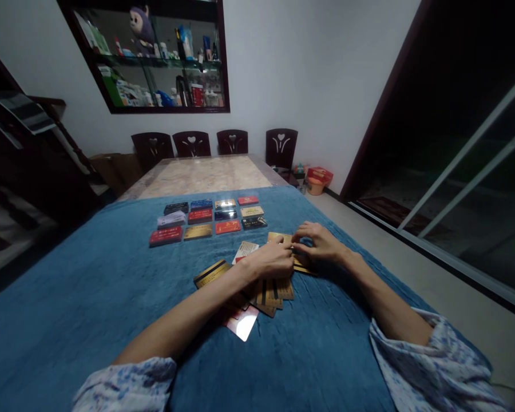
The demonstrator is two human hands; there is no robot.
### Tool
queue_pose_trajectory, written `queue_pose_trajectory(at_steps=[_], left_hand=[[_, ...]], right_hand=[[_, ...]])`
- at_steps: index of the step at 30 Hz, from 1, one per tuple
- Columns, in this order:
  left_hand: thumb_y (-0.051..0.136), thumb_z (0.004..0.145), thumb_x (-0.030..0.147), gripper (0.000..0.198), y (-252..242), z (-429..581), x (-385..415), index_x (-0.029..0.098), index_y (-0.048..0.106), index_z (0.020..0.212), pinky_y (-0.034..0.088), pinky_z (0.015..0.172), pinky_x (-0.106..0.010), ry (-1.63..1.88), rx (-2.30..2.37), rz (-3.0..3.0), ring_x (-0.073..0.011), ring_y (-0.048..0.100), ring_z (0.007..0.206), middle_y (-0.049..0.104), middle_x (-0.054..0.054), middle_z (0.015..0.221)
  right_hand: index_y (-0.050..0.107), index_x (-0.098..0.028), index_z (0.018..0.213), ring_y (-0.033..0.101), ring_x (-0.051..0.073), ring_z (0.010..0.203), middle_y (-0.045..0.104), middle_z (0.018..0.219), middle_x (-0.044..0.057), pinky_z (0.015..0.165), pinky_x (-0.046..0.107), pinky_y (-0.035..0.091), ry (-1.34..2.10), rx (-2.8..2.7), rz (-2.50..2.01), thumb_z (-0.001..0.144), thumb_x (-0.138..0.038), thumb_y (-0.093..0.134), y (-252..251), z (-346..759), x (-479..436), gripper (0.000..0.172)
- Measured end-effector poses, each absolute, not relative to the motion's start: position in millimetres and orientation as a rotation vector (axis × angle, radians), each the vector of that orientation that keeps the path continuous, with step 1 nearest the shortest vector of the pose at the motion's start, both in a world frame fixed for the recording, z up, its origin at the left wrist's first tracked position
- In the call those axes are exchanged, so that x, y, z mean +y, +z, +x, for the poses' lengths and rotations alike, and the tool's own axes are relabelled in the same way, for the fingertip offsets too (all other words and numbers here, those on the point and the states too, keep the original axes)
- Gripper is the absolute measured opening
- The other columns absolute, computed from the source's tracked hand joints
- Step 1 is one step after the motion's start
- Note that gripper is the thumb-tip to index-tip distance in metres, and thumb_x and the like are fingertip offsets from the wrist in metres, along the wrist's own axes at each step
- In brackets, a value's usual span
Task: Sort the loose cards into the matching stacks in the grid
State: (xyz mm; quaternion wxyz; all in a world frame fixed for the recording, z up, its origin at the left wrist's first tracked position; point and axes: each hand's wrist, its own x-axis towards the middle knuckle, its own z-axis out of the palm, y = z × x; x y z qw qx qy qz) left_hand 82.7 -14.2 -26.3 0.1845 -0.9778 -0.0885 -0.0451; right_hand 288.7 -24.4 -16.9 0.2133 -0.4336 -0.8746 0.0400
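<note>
My left hand (pixel 273 258) reaches across a loose spread of cards, its fingers bent in on gold cards (pixel 278 236). Close beside it, my right hand (pixel 320 241) curls over the right end of the same gold cards, thumb and fingertips drawn together. The hands nearly touch, and the fingertips are partly hidden. Below my left hand and forearm lie fanned gold cards with dark stripes (pixel 268 293), another gold card (pixel 212 273), a white-and-red card (pixel 244 250) and a shiny pink-and-white card (pixel 243 323).
Farther off, small card stacks stand in rows, including a red stack (pixel 166 236), a gold stack (pixel 198 231) and a black stack (pixel 254 222). A blue cloth (pixel 111 274) covers the near table. Dark chairs (pixel 281 146) line the far end; a glass door is at right.
</note>
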Motion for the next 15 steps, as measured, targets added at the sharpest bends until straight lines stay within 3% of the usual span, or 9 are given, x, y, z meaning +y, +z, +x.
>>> queue_pose_trajectory(at_steps=[8, 15], left_hand=[[0.059, 0.093, 0.018, 0.014, -18, 80, -10, 0.016, 0.066, 0.081, 0.035, 0.083, -0.036, -0.149, -0.238, -2.808, -0.0226, 0.056, 0.101, 0.072, -0.008, 0.084], [0.051, 0.096, 0.016, 0.019, -6, 74, -3, 0.015, 0.064, 0.083, 0.036, 0.086, -0.037, -0.203, -0.291, -2.791, -0.0226, 0.055, 0.1, 0.072, -0.008, 0.086]], right_hand=[[0.072, -0.018, 0.093, 0.062, 0.021, 0.082, 0.071, 0.091, 0.005, 0.072, 0.031, 0.044, 0.654, -2.495, -1.531, 0.071, -0.046, 0.07, 9, 291, -43, 0.035], [0.074, -0.02, 0.09, 0.062, 0.021, 0.082, 0.072, 0.087, 0.004, 0.072, 0.029, 0.044, 0.595, -2.532, -1.523, 0.071, -0.031, 0.065, 14, 290, -45, 0.023]])
